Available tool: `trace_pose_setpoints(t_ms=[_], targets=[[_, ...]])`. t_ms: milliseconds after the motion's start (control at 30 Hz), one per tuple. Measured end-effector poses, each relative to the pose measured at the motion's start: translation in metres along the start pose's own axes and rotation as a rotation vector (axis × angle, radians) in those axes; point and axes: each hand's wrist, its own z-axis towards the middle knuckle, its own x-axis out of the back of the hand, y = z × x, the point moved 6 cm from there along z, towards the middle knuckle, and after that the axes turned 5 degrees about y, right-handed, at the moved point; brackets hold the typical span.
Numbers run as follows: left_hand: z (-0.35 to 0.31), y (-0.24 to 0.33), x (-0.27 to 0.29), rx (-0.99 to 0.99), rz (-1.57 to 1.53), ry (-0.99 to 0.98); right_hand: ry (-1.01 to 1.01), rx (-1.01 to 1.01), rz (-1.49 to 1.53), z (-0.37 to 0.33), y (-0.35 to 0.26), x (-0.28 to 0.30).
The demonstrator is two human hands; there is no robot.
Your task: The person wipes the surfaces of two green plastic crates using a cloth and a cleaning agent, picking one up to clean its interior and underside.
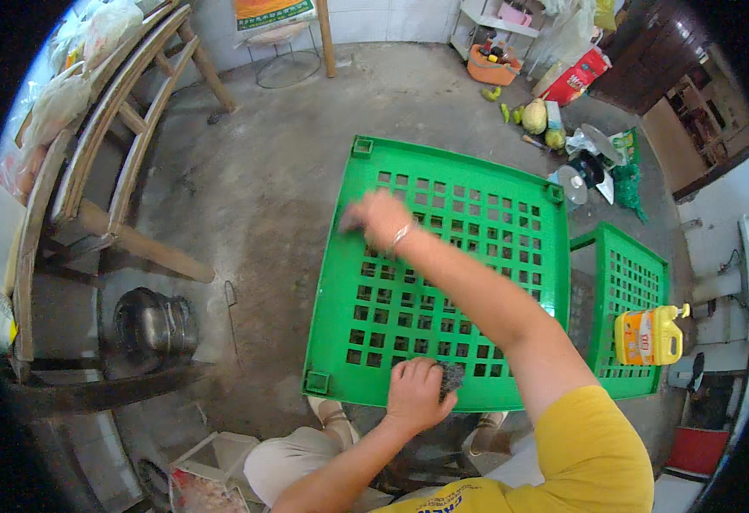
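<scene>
A large green plastic grid panel (pixel 443 162) with rows of square holes and hollow corner sockets lies in front of me. At its near edge, my left hand (pixel 415 396) is closed, with a dark grey, rough-looking scouring pad (pixel 451 379) between thumb and fingers. My right hand (pixel 380 218), a band at its wrist, reaches across the panel to its far left side. Motion smears those fingers; a dark patch shows at their tips, and I cannot tell whether it is something held.
To the right stands a second green grid panel (pixel 631 265), with a yellow jug (pixel 648 335) by it. A wooden frame (pixel 126 137) and a dark metal pot (pixel 148 321) are on the left. Vegetables (pixel 534 117), an orange basket (pixel 492 67) and pot lids (pixel 573 184) lie at the back right.
</scene>
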Motion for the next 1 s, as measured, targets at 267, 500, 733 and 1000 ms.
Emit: trace_pose_setpoints(t_ms=[267,500,733,1000], targets=[[0.003,-0.001,0.001,0.016,0.057,0.030,-0.210,0.324,0.334,-0.164,-0.048,0.015],[-0.001,0.002,-0.002,-0.008,0.022,0.023,0.406,-0.373,0.050,-0.095,0.150,0.062],[0.000,0.005,-0.003,-0.020,0.024,0.027,0.134,-0.294,-0.174,-0.122,0.080,0.032],[0.000,0.004,0.000,-0.060,0.003,0.089,-0.240,0.006,0.101,-0.228,-0.033,0.030]])
